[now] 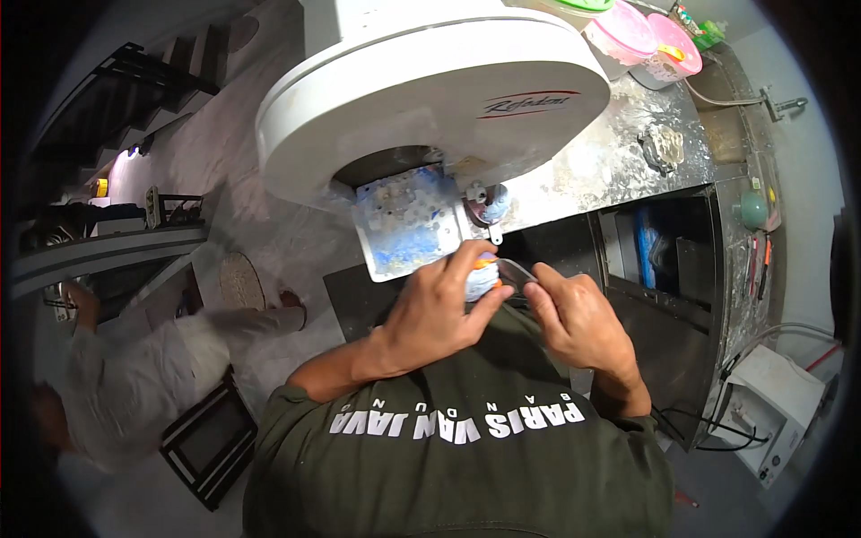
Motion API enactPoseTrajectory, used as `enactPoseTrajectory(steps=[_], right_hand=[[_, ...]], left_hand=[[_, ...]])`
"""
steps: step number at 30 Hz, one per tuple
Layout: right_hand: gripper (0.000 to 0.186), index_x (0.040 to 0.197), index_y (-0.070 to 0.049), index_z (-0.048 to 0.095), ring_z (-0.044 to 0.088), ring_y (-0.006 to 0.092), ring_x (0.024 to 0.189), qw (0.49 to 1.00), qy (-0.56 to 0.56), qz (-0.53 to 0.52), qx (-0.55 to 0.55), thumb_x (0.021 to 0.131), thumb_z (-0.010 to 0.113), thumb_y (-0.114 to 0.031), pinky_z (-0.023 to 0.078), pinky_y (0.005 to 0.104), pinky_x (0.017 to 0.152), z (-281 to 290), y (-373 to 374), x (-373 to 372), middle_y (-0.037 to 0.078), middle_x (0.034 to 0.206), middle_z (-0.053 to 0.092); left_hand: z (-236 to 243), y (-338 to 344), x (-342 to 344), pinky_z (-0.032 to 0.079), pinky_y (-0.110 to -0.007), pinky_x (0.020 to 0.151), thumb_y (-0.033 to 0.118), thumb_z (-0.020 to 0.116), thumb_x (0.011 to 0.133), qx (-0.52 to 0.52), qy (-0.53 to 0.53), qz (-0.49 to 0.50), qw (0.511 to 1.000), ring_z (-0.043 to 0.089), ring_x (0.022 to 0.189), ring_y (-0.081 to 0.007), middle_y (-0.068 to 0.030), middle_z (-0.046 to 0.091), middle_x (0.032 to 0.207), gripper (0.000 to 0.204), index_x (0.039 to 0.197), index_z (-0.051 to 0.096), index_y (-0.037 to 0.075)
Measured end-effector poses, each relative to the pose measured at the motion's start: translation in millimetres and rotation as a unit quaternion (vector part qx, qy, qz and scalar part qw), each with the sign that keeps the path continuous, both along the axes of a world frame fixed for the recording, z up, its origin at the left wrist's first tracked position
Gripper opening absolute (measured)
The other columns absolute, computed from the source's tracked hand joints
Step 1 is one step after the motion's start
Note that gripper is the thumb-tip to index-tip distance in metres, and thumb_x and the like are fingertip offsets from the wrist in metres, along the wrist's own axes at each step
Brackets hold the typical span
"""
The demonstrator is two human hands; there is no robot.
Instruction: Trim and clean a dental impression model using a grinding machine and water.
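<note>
Close in front of my chest, my left hand (pixel 439 300) pinches a small pale bluish-white lump (pixel 482 282) that looks like plaster, with orange bits on it. My right hand (pixel 578 318) grips a thin metal blade tool (pixel 517 270); its handle is hidden in my fingers. The blade reaches left to the lump, and I cannot tell whether it is cutting in. Just beyond my hands lies a white tray (pixel 370 258) strewn with blue and white scraps. To its right, a pale lump sits at a small metal fitting (pixel 491 206).
A large white machine housing (pixel 404 108) overhangs the tray. Pink-lidded tubs (pixel 621 31) and a whitish lump (pixel 662 148) stand on the dusty counter (pixel 592 175). An open cabinet (pixel 668 238) is on the right, above a white box (pixel 771 403) with cables. Another person (pixel 134 386) is at left.
</note>
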State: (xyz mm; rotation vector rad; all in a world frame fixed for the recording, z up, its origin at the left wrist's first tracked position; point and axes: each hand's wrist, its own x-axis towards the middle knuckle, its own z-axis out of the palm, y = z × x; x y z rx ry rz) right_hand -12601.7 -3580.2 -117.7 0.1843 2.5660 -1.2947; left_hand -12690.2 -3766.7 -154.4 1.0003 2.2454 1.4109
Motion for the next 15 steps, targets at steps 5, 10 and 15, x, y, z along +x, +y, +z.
enactPoseTrajectory(steps=[5,10,15], right_hand=[[0.031,0.077,0.000,0.051,0.054,0.0474,0.061,0.998,-0.016,-0.039,0.041,0.099,0.053,-0.022,0.040,0.0520,0.055,-17,67,10,0.025,0.061,0.054],[0.038,0.075,0.000,0.054,0.056,0.0471,0.063,0.995,-0.027,-0.040,0.087,0.100,0.052,-0.028,0.043,0.0528,0.057,-42,140,7,0.026,0.062,0.055],[0.038,0.077,0.000,0.057,0.059,0.0461,0.065,0.997,-0.011,-0.005,0.070,0.100,0.053,-0.030,0.045,0.0525,0.058,-62,210,0,0.025,0.064,0.058]], left_hand=[[-20,78,5,0.052,-0.043,0.067,0.013,0.074,0.083,0.020,-0.081,-0.030,0.996,0.067,0.079,-0.0411,-0.0234,0.067,0.087,0.037,0.110,0.055,-0.002],[-58,156,4,0.052,-0.037,0.064,0.007,0.074,0.080,0.009,-0.037,-0.002,0.999,0.070,0.075,-0.0335,-0.0179,0.068,0.082,0.027,0.102,0.061,0.000],[-78,219,-5,0.052,-0.033,0.062,0.007,0.074,0.077,0.041,-0.043,0.013,0.998,0.069,0.066,-0.0241,-0.0146,0.068,0.075,0.019,0.092,0.064,0.000]])
